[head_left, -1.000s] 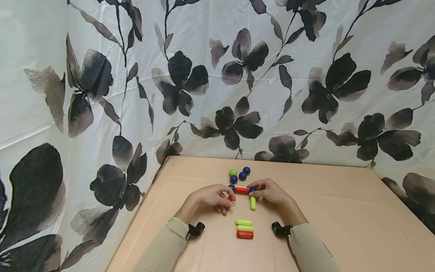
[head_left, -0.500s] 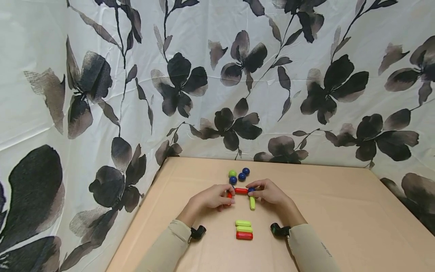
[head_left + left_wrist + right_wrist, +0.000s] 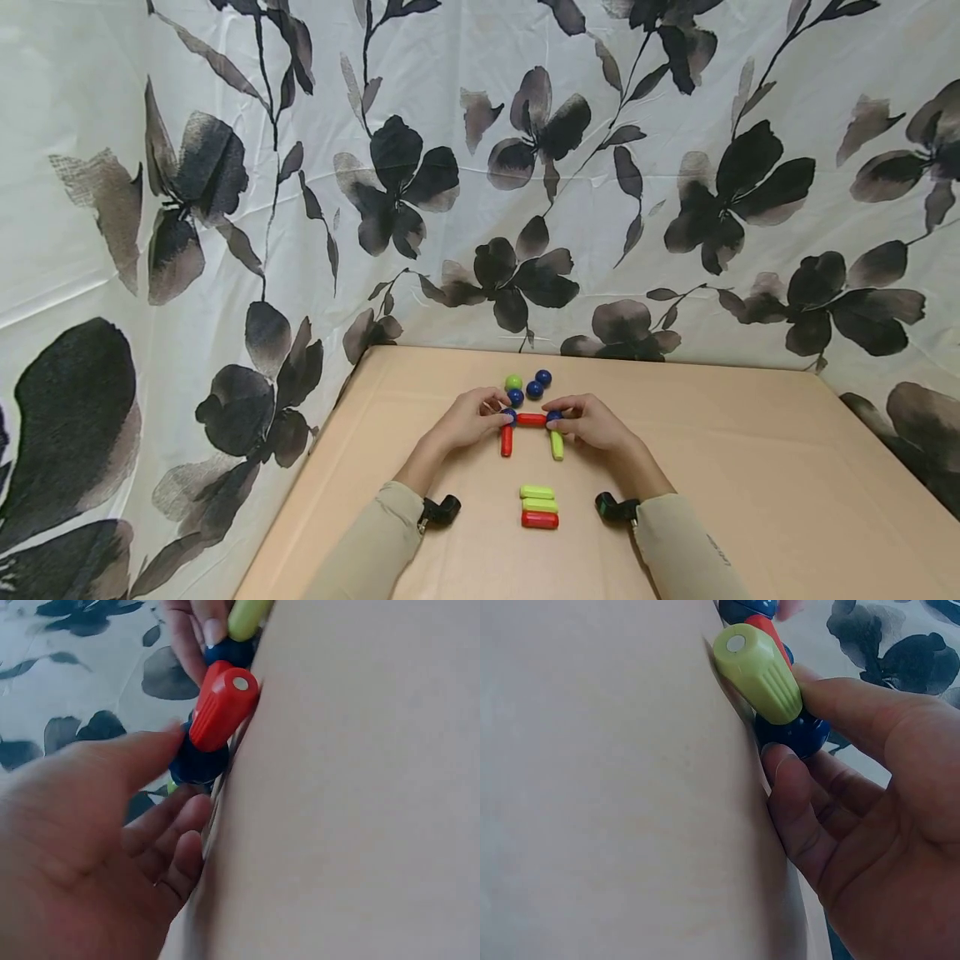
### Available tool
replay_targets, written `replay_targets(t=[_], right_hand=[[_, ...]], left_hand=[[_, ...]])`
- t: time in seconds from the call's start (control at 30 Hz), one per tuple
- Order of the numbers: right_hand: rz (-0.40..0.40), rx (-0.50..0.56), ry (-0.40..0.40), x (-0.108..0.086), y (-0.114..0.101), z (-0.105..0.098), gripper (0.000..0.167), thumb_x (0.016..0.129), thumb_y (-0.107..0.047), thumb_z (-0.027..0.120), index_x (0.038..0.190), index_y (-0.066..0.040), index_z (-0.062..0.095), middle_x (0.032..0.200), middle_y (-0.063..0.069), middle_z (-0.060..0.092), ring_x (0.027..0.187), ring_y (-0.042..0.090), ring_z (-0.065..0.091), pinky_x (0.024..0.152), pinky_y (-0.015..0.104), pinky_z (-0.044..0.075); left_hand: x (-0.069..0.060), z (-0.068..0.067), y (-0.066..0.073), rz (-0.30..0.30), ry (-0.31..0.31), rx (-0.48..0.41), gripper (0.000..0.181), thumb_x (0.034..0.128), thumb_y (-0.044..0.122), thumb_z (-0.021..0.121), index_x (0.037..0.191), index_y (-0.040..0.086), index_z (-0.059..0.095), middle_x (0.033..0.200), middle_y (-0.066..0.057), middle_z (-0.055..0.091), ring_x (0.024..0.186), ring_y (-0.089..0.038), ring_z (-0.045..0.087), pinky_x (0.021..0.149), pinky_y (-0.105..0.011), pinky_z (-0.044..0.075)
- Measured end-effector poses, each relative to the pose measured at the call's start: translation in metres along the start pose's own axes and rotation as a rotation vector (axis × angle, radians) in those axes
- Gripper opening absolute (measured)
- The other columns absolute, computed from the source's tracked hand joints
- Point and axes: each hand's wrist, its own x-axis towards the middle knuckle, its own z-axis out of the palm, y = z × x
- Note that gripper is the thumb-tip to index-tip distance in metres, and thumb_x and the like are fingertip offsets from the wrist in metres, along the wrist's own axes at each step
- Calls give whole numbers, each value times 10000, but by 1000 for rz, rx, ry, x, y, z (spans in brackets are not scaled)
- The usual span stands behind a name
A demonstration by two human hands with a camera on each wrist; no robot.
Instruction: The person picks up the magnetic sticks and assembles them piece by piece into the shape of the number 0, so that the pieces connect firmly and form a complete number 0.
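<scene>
Two blue balls and three rods form a three-sided frame on the table. My left hand [image 3: 471, 417] pinches the left corner ball [image 3: 199, 763] between thumb and fingers. From that ball a red rod [image 3: 506, 442] points toward me, its silver-coloured end disc visible in the left wrist view. Another red rod [image 3: 532, 420] runs across to the right corner ball [image 3: 810, 736], which my right hand [image 3: 596, 422] grips with thumb and fingers. A yellow-green rod [image 3: 557, 445] extends toward me from there. Fingers partly cover both corner balls in the head view.
Just beyond the frame lie a green ball [image 3: 513, 382] and three loose blue balls [image 3: 534, 389]. Nearer me, two yellow-green rods [image 3: 537, 492] and a red rod [image 3: 539, 520] lie side by side. A floral cloth [image 3: 450, 208] hangs behind the tan table [image 3: 750, 467].
The left red rod has been straightened and set against the left corner ball. My left hand has shifted from this rod up to the ball. The right hand stays at its ball.
</scene>
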Motion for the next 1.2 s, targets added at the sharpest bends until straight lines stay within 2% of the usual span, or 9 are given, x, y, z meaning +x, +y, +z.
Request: replay_targets(t=[0.1, 0.27, 0.4, 0.57, 0.77, 0.9, 1.0, 1.1, 1.2], right_hand=[[10, -50, 47, 3, -3, 2, 410, 964, -252, 760, 1316, -51, 698, 1000, 71, 680, 699, 194, 546, 568, 274, 497], [32, -172, 189, 11, -8, 2, 467, 999, -385, 702, 1355, -85, 664, 1144, 96, 674, 864, 221, 598, 703, 292, 515], [32, -241, 240, 20, -12, -3, 466, 1025, -333, 672, 1426, -105, 608, 1346, 153, 600, 1036, 266, 577, 846, 365, 527], [-12, -330, 210, 34, -14, -10, 479, 1036, -184, 652, 1499, -124, 545, 1525, 170, 499, 1256, 373, 560, 1045, 552, 504], [-17, -401, 94, 50, -19, -9, 571, 1046, -154, 606, 1589, -148, 430, 1669, 207, 319, 1520, 490, 301, 1181, 708, 264], [-3, -467, 49, 56, -17, -7, 583, 1042, -125, 570, 1602, -141, 408, 1699, 197, 265, 1524, 510, 286, 1166, 757, 225], [15, -503, 66, 57, -13, -6, 538, 1032, -111, 579, 1560, -136, 474, 1616, 177, 434, 1423, 448, 464, 1157, 723, 299], [41, -505, 136, 56, -12, -6, 461, 1015, -97, 624, 1471, -137, 568, 1454, 160, 598, 1259, 375, 598, 1124, 628, 421], [57, -511, 178, 56, -13, -7, 427, 990, -95, 678, 1408, -151, 610, 1378, 145, 638, 1204, 356, 636, 1075, 582, 488]], left_hand=[[0, 2, -6, -13, 5, -26, 221, 984, 313, 739, 1169, 193, 723, 1002, 21, 698, 884, -141, 620, 796, -303, 508], [0, 4, -9, -12, 32, -53, 259, 982, 337, 738, 1195, 189, 730, 980, 34, 694, 865, -142, 614, 771, -289, 497], [0, 6, -10, -13, 33, -65, 274, 984, 339, 737, 1211, 187, 731, 978, 46, 683, 867, -131, 608, 768, -278, 496], [-1, 6, -12, -13, 31, -71, 263, 982, 337, 739, 1205, 198, 733, 981, 41, 685, 866, -137, 613, 768, -287, 504], [-3, 5, -14, -21, 43, -57, 245, 988, 321, 733, 1202, 201, 732, 988, 29, 692, 857, -126, 605, 772, -279, 497], [-3, 5, -13, -16, 41, -65, 270, 989, 323, 732, 1217, 177, 731, 994, 22, 695, 861, -132, 608, 768, -283, 502], [-3, 6, -12, -14, 38, -72, 284, 984, 321, 738, 1223, 169, 731, 988, 27, 691, 859, -132, 609, 762, -277, 499], [-2, 7, -11, -18, 37, -74, 276, 984, 323, 739, 1220, 181, 732, 987, 34, 685, 862, -136, 605, 764, -276, 497], [-2, 7, -10, -24, 37, -73, 262, 987, 331, 732, 1214, 199, 732, 987, 37, 681, 865, -138, 599, 766, -279, 497]])
